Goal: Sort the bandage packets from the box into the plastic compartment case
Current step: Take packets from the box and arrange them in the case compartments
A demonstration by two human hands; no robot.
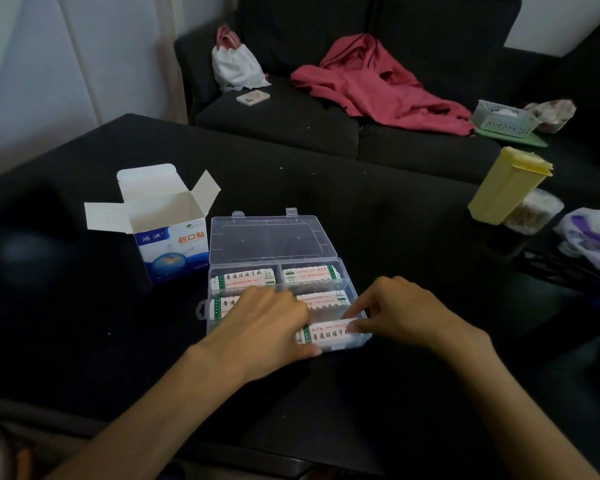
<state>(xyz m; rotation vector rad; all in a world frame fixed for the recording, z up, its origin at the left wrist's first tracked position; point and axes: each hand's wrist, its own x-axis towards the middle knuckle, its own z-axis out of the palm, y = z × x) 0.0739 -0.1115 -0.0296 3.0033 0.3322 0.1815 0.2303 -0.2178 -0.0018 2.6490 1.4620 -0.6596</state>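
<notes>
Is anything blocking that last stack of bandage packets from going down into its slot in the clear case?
Nothing visible does. Both the left hand and right hand already touch the bandage packets, which sit in the near right compartment of the plastic case. Its lid is swung back, clear.

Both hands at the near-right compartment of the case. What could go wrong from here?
1. The bandage packet under both hands sits at the case's near edge; it may seat crooked and block the open lid from closing.
2. The left hand covers the near-left compartment, so its fill cannot be checked.
3. The right hand pressing the near-right corner could tip or slide the light case.
</notes>
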